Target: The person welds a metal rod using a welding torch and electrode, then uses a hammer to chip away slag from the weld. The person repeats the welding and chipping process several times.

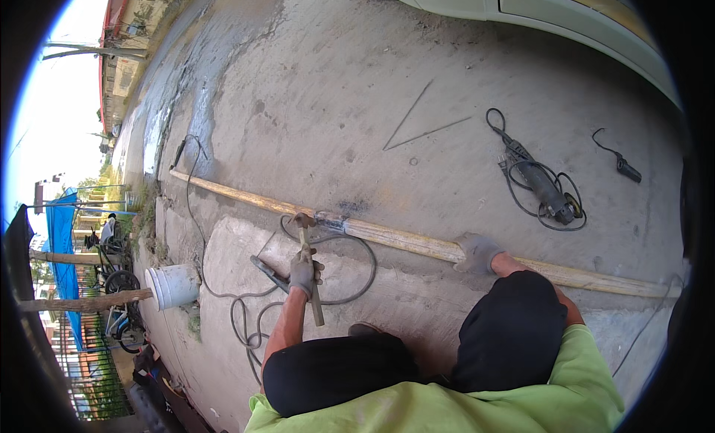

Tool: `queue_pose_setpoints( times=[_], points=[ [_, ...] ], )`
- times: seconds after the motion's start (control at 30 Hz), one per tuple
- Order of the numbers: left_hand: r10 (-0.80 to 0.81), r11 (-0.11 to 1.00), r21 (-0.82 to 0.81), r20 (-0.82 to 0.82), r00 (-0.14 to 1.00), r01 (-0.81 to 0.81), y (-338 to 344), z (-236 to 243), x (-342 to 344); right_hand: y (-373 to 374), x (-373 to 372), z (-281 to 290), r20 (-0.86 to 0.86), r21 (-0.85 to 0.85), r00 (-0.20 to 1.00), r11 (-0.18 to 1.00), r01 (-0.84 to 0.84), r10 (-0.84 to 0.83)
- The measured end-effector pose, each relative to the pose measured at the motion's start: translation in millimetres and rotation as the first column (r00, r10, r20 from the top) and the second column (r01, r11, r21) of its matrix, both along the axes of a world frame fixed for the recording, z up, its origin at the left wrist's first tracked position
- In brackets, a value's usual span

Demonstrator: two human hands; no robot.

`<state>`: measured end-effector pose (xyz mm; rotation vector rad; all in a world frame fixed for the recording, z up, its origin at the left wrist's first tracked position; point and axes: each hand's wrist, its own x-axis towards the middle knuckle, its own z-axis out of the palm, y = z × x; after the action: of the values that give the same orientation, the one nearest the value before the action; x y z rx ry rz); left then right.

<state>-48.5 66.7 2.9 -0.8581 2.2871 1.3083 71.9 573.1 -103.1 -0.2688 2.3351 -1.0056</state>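
A long, worn yellow metal bar (pixel 410 241) lies across the ground in front of my knees. My left hand (pixel 303 273), in a grey glove, is closed round the handle of a hammer (pixel 304 220). The hammer's head is over the bar, beside a dark, scorched patch (pixel 330 220); I cannot tell whether it touches. Farther right, my gloved right hand (pixel 478 253) grips the bar. A dark handled tool on a cable, which looks like a welding electrode holder (pixel 269 273), lies beside my left hand.
An angle grinder (pixel 547 191) with coiled cord lies at the right, near a small black corded piece (pixel 628 168). Two thin rods (pixel 428 133) form a V beyond the bar. Loose cable (pixel 242 314) loops at left, near a white bucket (pixel 173 285). A pale vehicle (pixel 536 23) stands behind.
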Motion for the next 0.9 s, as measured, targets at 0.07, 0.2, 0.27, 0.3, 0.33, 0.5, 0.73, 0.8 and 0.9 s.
queue_pose_setpoints(
  times=[0.07, 0.2, 0.27, 0.3, 0.33, 0.5, 0.73, 0.8, 0.9],
  points=[
    [0.034, 0.999, 0.028, -0.122, 0.992, -0.031, 7, 7, 0, 0, 5, -2, 0.015, 0.002, 1.000, 1.000, 0.016, -0.016],
    [0.042, 0.986, 0.162, -0.468, 0.883, 0.038, 38, 33, -6, 4, 4, 3, 0.058, 0.026, 0.998, 1.000, 0.008, -0.009],
    [0.012, 0.998, 0.065, -0.497, 0.868, 0.024, 31, 15, 6, 1, 0, 0, 0.059, 0.006, 0.998, 1.000, -0.007, 0.007],
    [-0.007, 1.000, 0.015, -0.509, 0.861, 0.016, 24, 3, 10, 0, -3, -3, 0.072, -0.017, 0.997, 1.000, -0.011, 0.013],
    [-0.070, 0.993, -0.110, -0.220, 0.973, 0.047, 25, -4, 4, 1, -6, 1, 0.083, -0.034, 0.996, 0.999, -0.009, 0.012],
    [0.050, 0.998, 0.053, -0.085, 0.995, -0.046, 17, 13, -13, 4, 3, -5, 0.066, -0.002, 0.998, 1.000, -0.002, 0.002],
    [0.006, 0.998, 0.053, -0.478, 0.878, 0.022, 31, 3, 3, 1, 3, -15, -0.003, -0.043, 1.000, 0.999, 0.021, -0.021],
    [-0.040, 0.998, -0.040, -0.063, 0.997, 0.037, 15, 1, 4, -6, -1, 0, 0.017, -0.050, 1.000, 0.999, -0.013, 0.014],
    [-0.015, 0.999, 0.034, -0.012, 1.000, 0.015, 13, 9, -8, 4, 2, -1, -0.009, -0.003, 1.000, 1.000, -0.004, 0.004]
  ],
)
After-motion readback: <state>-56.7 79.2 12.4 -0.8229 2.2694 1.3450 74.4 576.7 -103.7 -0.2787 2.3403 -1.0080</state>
